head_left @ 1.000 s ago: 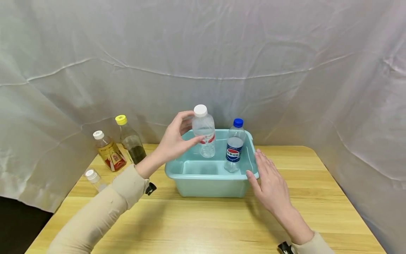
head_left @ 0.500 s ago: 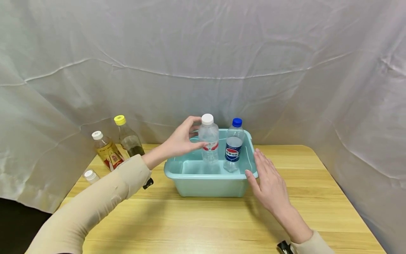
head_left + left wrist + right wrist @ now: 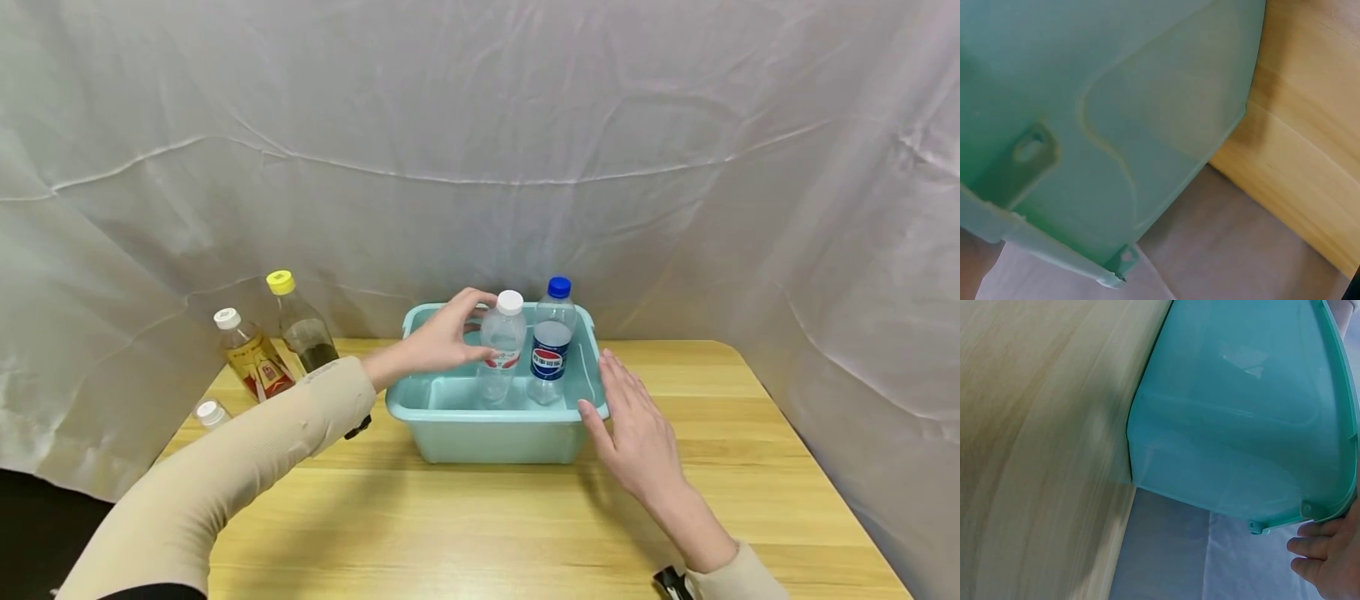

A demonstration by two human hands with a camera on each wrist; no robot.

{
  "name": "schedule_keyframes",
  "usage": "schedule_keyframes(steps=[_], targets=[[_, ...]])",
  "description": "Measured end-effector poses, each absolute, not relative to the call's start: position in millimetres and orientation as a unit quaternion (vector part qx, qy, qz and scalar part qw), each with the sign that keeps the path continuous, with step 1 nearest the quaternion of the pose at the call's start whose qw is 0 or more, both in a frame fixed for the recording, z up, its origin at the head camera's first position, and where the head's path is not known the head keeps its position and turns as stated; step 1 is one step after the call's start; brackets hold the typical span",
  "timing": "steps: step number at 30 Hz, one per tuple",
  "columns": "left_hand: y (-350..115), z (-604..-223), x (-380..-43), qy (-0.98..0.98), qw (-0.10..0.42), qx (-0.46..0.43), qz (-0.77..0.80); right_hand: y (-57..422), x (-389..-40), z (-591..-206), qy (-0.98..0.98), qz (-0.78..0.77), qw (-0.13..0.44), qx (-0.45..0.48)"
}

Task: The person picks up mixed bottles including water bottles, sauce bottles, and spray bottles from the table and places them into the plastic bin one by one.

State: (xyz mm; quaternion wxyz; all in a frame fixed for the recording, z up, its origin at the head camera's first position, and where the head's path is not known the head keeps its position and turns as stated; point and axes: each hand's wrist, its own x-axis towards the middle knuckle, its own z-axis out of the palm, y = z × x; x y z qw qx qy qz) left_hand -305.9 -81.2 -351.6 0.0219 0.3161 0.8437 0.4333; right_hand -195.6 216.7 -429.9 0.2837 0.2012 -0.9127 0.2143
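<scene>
In the head view, a clear plastic bottle [image 3: 500, 340] with a white cap and red-and-white label stands upright inside the teal plastic basin [image 3: 495, 440]. My left hand [image 3: 447, 333] grips it from the left, thumb in front and fingers behind. Close to its right, a Pepsi bottle [image 3: 551, 350] with a blue cap stands in the same basin. My right hand [image 3: 637, 429] rests against the basin's right rim with its fingers straight. The right wrist view has these fingers [image 3: 1313, 547] at the rim; the left wrist view holds mostly the basin's outer wall [image 3: 1160, 106].
At the left of the wooden table [image 3: 495, 533] stand a yellow-labelled bottle [image 3: 258, 362], a yellow-capped bottle [image 3: 300, 325] of dark liquid, and a small white-capped bottle [image 3: 212, 412] partly behind my left sleeve. A grey cloth [image 3: 480, 150] hangs behind.
My left hand has carried the white-capped bottle down and to the right, deeper into the basin and closer to the Pepsi bottle. The right hand stays at the rim.
</scene>
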Motion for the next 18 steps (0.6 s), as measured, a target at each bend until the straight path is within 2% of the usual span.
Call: schedule_keyframes(steps=[10,18], targets=[[-82.2,-352.3,-315.5,0.854,-0.001,0.305,0.421,216.8,-195.9,-428.4,-0.914,0.214,0.280,0.201],[-81.5,-357.5,-321.1,0.869,0.008,0.283,0.405,217.5,-196.0,-429.2,-0.915,0.215,0.278,0.200]])
